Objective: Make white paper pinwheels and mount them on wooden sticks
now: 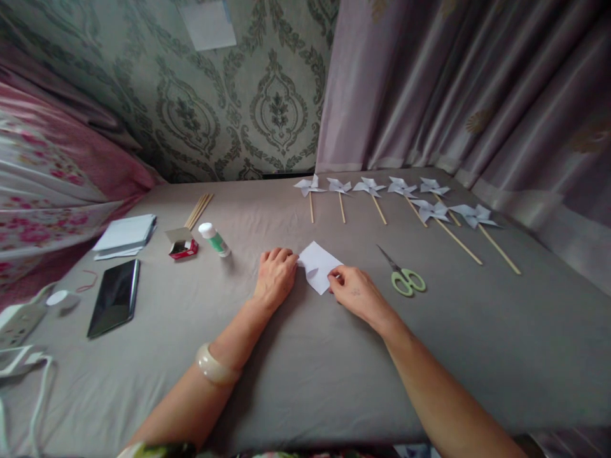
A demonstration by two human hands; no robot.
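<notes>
A small white paper square [324, 259] lies at the middle of the table, turned corner toward me, with a cut or raised flap near its centre. My left hand [277, 275], with fingers curled, grips its left corner. At the right corner, my right hand [354, 287] pinches the paper between thumb and fingers. Scissors with pale green handles [403, 280] rest to the right of my right hand, blades pointing away. Left of my left hand stands a white and green glue stick [214, 240], slightly tilted in view.
Several paper pinwheels on sticks [433, 213] lie at the back right. On the left are wooden sticks [198, 211], an open red box [183, 247] of small dark items, a paper stack [125, 234], a black phone [114, 298] and a power strip [20, 323] with cables.
</notes>
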